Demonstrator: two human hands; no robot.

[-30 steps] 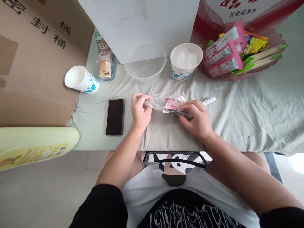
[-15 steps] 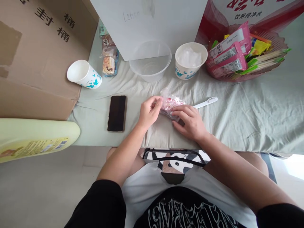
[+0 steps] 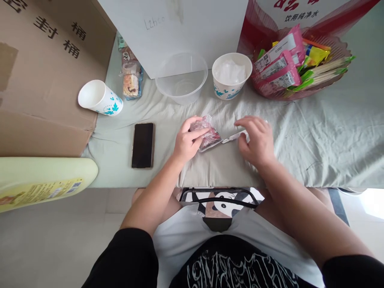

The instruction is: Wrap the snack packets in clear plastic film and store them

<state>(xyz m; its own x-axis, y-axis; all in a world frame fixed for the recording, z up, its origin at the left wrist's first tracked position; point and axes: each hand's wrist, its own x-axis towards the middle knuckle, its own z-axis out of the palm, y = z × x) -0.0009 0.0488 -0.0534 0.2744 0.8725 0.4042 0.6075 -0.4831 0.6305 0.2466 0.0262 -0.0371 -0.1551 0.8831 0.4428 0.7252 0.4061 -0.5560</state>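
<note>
My left hand [image 3: 186, 141] is closed on a small clear plastic packet with red and pink contents [image 3: 207, 133], pressing it to the pale green cloth [image 3: 300, 140] on the table. My right hand [image 3: 255, 139] lies just to the right of the packet, fingers curled over a white pen-like tool [image 3: 233, 137] whose tip points at the packet.
A black phone [image 3: 143, 145] lies left of my hands. Behind are a tipped paper cup [image 3: 99, 98], a clear plastic bowl [image 3: 181, 78], a paper bowl [image 3: 231, 75], snack packets [image 3: 131, 77] and a pink basket of packets [image 3: 297, 64]. Cardboard boxes [image 3: 45, 64] stand at left.
My left hand gathered the stretched-out packet into a bunch and holds it alone. My right hand let go of the packet, moved right and closed over the white tool.
</note>
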